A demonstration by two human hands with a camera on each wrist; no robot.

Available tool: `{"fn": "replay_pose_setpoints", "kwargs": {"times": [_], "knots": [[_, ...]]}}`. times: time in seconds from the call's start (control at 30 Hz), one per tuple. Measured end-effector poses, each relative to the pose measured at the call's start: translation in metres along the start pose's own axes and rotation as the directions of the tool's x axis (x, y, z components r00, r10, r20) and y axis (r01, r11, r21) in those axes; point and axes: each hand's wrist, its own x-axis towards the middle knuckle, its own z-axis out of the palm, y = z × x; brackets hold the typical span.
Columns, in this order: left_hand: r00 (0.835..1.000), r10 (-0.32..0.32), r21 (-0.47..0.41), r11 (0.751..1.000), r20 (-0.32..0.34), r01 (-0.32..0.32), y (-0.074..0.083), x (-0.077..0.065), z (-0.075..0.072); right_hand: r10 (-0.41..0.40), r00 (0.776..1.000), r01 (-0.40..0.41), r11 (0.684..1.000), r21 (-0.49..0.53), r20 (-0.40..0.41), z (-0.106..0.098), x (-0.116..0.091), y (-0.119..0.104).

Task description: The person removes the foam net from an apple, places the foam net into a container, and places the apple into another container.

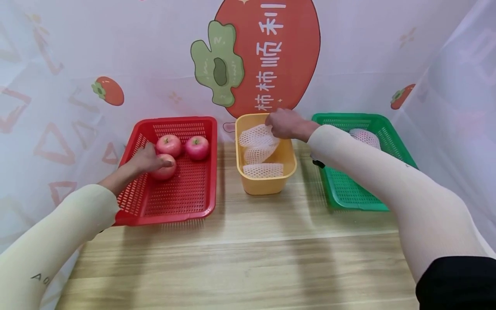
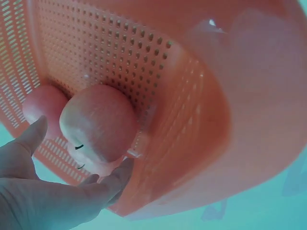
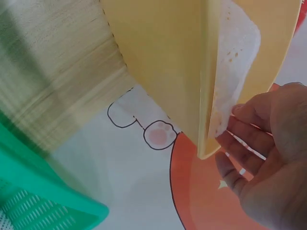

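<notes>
Three pinkish-red apples sit in the red basket [image 1: 178, 189]. My left hand [image 1: 146, 158] reaches in over the nearest apple [image 1: 163, 171], the thumb overlapping it in the head view. In the left wrist view, that hand's thumb and fingers [image 2: 122, 175] are spread apart around the lower side of the apples. My right hand [image 1: 286, 123] is at the far right corner of the yellow bin [image 1: 267, 187]. Between its thumb and forefinger it pinches the end of a white foam net sleeve [image 3: 235, 57]. More foam net sleeves [image 1: 263, 170] lie in the bin.
On the right stands a green basket [image 1: 356, 202] holding a net-wrapped fruit [image 1: 365, 137], partly hidden by my right sleeve. All three containers rest on a wood-grain table [image 1: 248, 258]. A white printed cloth [image 1: 155, 51] hangs behind them and at both sides.
</notes>
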Motion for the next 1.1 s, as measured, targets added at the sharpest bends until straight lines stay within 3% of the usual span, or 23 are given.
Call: {"fn": "replay_pose_setpoints", "kwargs": {"times": [0.23,0.43,0.57,0.7,1.1], "knots": [[0.996,0.050,0.058,0.997,-0.071,-0.046,0.011,0.000,-0.002,0.001,0.997,0.001,1.000,0.029,-0.079,-0.010,-0.006,0.004],[0.992,0.107,0.082,0.991,-0.065,-0.102,0.020,-0.003,-0.009,-0.026,0.988,0.037,0.997,0.071,-0.155,-0.020,-0.019,0.015],[0.983,0.162,0.050,0.986,-0.081,-0.159,0.026,-0.008,-0.010,-0.017,0.980,0.034,0.996,0.083,-0.198,-0.022,-0.031,0.029],[0.978,0.182,0.017,0.983,-0.102,-0.182,0.031,-0.015,-0.012,0.010,0.983,0.006,0.996,0.087,-0.184,-0.027,-0.048,0.044],[0.954,0.265,0.028,0.964,-0.142,-0.263,0.048,-0.042,-0.007,0.117,0.990,-0.112,0.992,0.061,-0.073,-0.028,-0.102,0.082]]}}
